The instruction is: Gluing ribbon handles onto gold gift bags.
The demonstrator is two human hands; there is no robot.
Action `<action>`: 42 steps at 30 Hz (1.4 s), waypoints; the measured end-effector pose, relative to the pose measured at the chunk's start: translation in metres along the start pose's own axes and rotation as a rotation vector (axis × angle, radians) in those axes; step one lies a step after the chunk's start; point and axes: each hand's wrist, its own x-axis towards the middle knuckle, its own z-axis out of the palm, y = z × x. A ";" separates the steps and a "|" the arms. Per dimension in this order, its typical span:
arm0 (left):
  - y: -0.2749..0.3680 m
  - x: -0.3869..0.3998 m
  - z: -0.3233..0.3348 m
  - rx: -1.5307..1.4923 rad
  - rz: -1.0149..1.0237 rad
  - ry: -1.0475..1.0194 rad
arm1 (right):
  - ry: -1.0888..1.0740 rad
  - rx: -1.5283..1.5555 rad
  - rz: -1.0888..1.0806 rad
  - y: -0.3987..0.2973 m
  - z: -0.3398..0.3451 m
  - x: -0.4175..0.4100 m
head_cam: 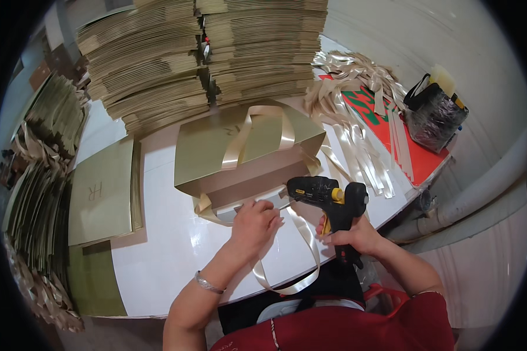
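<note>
An olive-gold paper gift bag [206, 153] lies on its side, its open mouth towards me. A cream satin ribbon handle [285, 127] loops over the bag's upper panel. My left hand [257, 223] has its fingers curled at the lower rim of the mouth, pinching the edge; the fingertips are partly hidden. My right hand [355, 237] grips a black and yellow hot glue gun [312, 189] by its handle, fingers at the yellow trigger. Its nozzle points left, close to the rim beside my left fingers. A second ribbon loop [314, 254] hangs from the lower rim over the table edge.
Tall stacks of flat paper bags [263, 48] stand behind. Flat bags [101, 197] lie at left, beside more bags with ribbons [37, 215]. Cut satin ribbons [355, 127] spread over a red printed sheet [415, 153]. A plastic-wrapped container [437, 116] sits at the table's right edge.
</note>
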 end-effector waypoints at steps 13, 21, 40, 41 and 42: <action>-0.035 -0.049 -0.042 0.321 0.072 0.193 | -0.283 0.272 0.277 0.001 0.031 0.001; -0.041 -0.056 -0.040 0.348 0.134 0.176 | -0.308 0.206 0.299 0.019 0.048 0.007; -0.047 -0.064 -0.035 0.378 0.200 0.250 | -0.251 0.341 0.273 -0.002 0.075 0.041; -0.047 -0.063 -0.035 0.383 0.206 0.246 | -0.292 0.452 0.330 0.001 0.082 0.045; -0.045 -0.064 -0.036 0.387 0.212 0.238 | -0.315 0.423 0.342 0.008 0.088 0.048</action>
